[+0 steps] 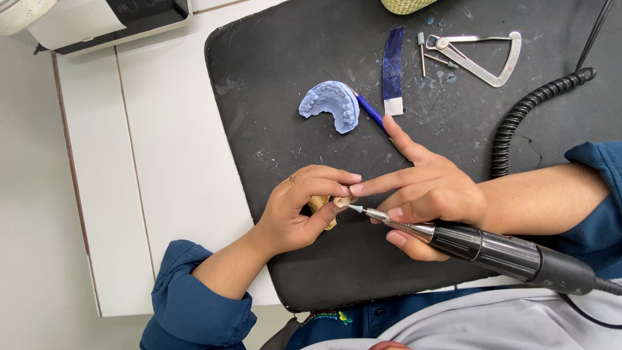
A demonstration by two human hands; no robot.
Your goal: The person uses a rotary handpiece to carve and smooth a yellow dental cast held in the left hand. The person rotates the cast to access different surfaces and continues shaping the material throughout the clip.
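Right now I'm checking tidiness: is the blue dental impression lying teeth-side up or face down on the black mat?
Teeth-side up: the blue dental impression shows tooth-shaped ridges along its arch, lying flat on the black mat.

A white desk (pixel 175 149) carries a black mat (pixel 311 266) that covers most of its right part. On the mat lie a blue dental cast (pixel 332 105), a blue pen (pixel 370 111), a blue strip (pixel 392 71), a metal caliper (pixel 483 57) toward the far edge, and a black coiled cord (pixel 525 113). A white device (pixel 91 19) sits at the far left corner.
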